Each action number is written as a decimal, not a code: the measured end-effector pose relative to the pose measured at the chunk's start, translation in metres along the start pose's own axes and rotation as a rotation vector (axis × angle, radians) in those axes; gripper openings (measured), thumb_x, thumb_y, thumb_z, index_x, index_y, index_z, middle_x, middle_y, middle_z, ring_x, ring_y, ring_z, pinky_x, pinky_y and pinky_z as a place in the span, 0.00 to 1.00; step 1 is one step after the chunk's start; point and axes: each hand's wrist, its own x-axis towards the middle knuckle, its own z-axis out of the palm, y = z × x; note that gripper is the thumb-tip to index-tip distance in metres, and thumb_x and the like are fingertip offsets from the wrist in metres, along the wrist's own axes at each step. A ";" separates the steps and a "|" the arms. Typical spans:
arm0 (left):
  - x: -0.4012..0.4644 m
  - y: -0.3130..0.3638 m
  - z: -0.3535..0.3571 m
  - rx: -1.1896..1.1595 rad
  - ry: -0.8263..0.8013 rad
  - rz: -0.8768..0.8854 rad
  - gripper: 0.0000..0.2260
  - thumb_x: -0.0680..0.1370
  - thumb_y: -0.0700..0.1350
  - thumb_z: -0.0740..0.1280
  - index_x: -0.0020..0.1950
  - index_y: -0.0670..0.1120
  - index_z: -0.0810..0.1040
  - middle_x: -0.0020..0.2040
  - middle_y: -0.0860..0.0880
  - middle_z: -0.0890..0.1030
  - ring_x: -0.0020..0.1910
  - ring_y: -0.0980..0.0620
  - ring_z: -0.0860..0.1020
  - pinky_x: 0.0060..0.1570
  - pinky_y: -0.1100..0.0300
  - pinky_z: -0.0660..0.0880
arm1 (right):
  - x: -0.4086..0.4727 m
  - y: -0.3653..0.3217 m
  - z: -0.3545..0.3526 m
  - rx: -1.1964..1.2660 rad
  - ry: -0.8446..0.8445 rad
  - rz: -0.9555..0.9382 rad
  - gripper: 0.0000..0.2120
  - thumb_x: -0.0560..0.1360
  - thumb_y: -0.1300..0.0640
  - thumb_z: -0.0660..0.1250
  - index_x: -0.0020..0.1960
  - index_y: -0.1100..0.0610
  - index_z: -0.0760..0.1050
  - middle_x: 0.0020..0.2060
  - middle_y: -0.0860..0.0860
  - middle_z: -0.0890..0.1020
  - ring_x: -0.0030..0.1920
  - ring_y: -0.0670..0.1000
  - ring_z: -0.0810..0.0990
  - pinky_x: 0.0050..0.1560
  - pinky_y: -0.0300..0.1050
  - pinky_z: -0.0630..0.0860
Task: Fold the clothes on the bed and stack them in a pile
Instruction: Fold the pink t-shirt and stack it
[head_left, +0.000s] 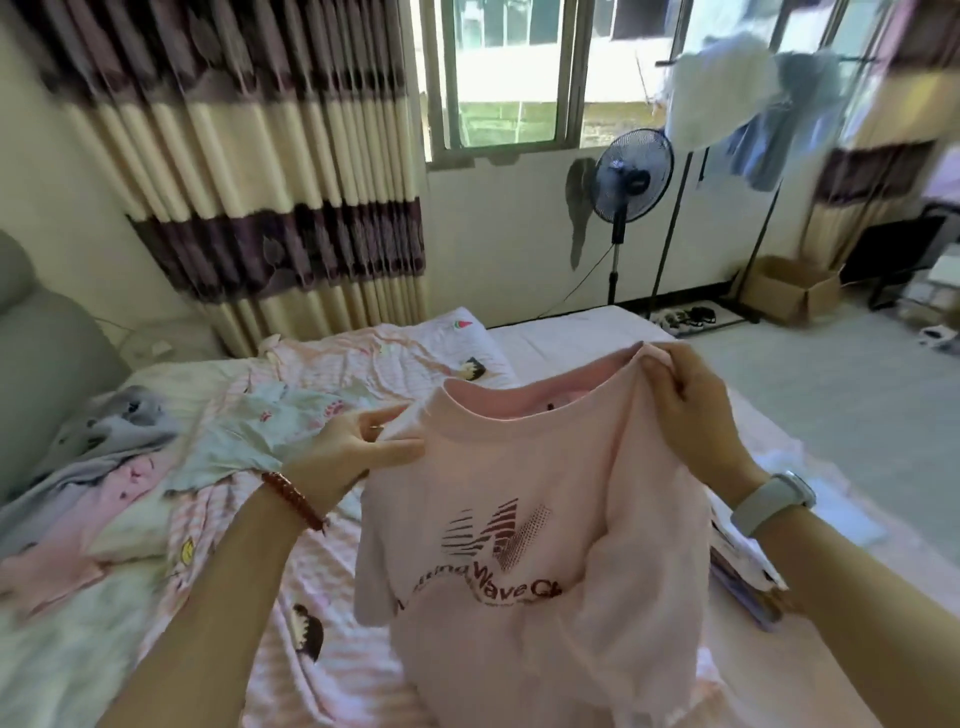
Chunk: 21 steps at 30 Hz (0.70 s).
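We hold the pale pink cotton T-shirt with the dark red wave print (519, 519) up off the bed with the pink striped cartoon sheet (322, 597), its printed front toward us and its long axis running from the collar down to the hem, which sags toward the sheet below. Our left hand (358, 447) pinches the shirt's shoulder seam on the left of the collar, fingers and thumb closed on the cloth. Our right hand (691, 410) grips the opposite shoulder on the right of the collar and sits higher, so the shirt hangs slanted and its right side bunches in folds. Both hands sit at the shirt's top edge, with the body of the shirt below them. We judge that the next move turns on levelling the two shoulders and lowering the shirt flat onto the sheet under it. Left of the shirt lies a heap of unfolded clothes in light blue, grey and pink (156, 457); no folded pile is in view
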 end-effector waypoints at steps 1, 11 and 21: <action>-0.014 0.005 0.005 -0.012 -0.089 -0.053 0.30 0.51 0.53 0.83 0.50 0.46 0.84 0.46 0.44 0.84 0.44 0.50 0.83 0.41 0.60 0.80 | 0.003 -0.018 -0.007 0.001 0.003 -0.037 0.07 0.78 0.63 0.60 0.51 0.52 0.73 0.42 0.36 0.75 0.43 0.27 0.73 0.43 0.21 0.65; -0.061 0.006 0.057 -0.092 0.296 0.143 0.08 0.77 0.36 0.64 0.42 0.45 0.80 0.35 0.52 0.82 0.38 0.54 0.77 0.35 0.66 0.75 | 0.003 -0.096 -0.078 -0.048 -0.153 -0.124 0.05 0.77 0.63 0.64 0.47 0.54 0.76 0.37 0.42 0.78 0.39 0.31 0.75 0.41 0.23 0.66; -0.080 0.119 0.092 0.677 0.697 0.665 0.20 0.75 0.56 0.64 0.31 0.50 0.60 0.26 0.55 0.65 0.26 0.58 0.63 0.26 0.63 0.58 | 0.008 -0.113 -0.168 -0.336 0.211 -0.224 0.12 0.78 0.53 0.60 0.51 0.59 0.77 0.44 0.53 0.79 0.42 0.47 0.72 0.41 0.41 0.63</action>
